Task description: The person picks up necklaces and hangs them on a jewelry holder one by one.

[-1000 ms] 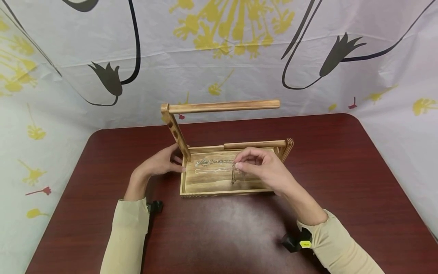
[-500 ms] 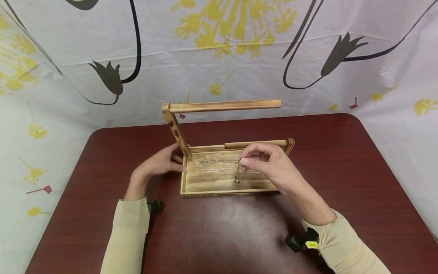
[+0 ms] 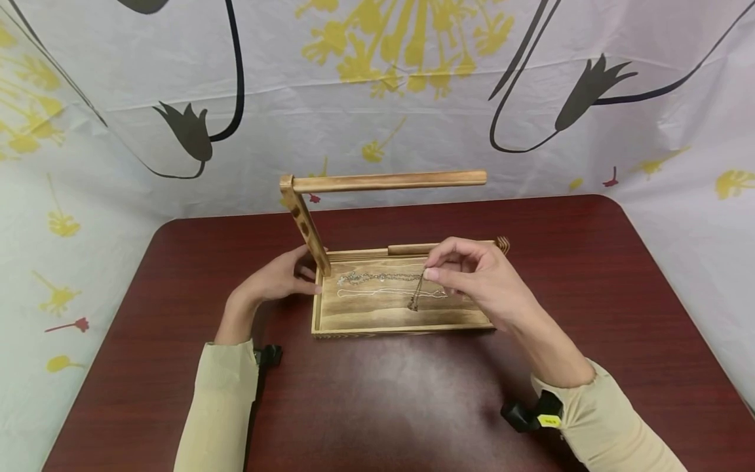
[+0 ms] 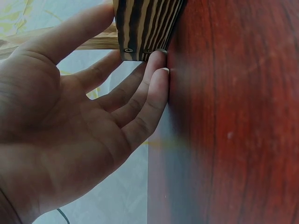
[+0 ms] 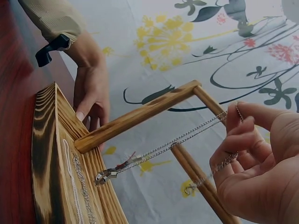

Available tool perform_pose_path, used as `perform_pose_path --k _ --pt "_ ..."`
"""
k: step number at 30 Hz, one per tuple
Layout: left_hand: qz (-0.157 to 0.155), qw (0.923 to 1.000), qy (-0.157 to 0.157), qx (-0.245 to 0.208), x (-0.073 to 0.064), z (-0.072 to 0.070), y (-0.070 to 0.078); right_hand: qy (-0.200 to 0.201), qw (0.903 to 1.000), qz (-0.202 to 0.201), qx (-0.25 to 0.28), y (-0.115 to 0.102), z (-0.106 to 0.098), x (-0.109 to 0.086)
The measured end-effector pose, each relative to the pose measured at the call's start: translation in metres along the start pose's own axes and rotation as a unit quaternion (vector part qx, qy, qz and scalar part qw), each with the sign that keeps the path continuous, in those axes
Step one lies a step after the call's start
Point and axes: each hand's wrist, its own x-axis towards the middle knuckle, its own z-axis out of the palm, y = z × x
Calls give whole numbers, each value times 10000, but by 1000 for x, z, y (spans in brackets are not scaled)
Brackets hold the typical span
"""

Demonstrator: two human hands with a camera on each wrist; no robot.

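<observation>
My right hand (image 3: 480,278) pinches a thin chain necklace (image 5: 175,142) between thumb and fingertips; it hangs over the tray of a wooden jewelry stand (image 3: 377,318). At its lower end dangle small shiny pieces (image 5: 106,176), and another length of chain (image 5: 212,171) hangs by the curled fingers. Two more necklaces lie lengthwise in the tray: a bulkier silver chain (image 3: 366,278) at the back and a fine pale chain (image 3: 366,292) in front. My left hand (image 3: 277,275) holds the stand's left end, thumb at the rim (image 4: 114,11) and the other fingers round the rear corner.
From the stand's left end rises a post (image 3: 305,226) carrying a long horizontal bar (image 3: 389,181) above the tray. Another wooden bar (image 3: 409,250) lies along the rear edge. The dark red table (image 3: 377,406) meets a flower-printed cloth (image 3: 377,118) behind.
My right hand has shifted right and slightly up with the hanging necklace, showing more of the pale chain in the tray. My left hand has stayed at the stand's left end.
</observation>
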Motion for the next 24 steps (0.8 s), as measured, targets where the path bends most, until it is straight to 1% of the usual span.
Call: perform_pose_path --k 4,9,15,20,24 --pt "-25 10000 19 46 1 1 -1 120 9996 -89 -255 -4 -3 -1" --pt "-68 9999 30 77 0 1 -1 247 9993 -177 -202 -9 -8 -5" --pt "-36 10000 -3 74 -1 0 -1 350 9988 -285 -165 -17 -18 -11" --pt "-25 10000 6 74 0 0 -2 343 9983 -463 92 -22 -27 -16" --pt "-15 10000 16 58 0 0 -2 349 9976 -516 295 -24 -33 -19"
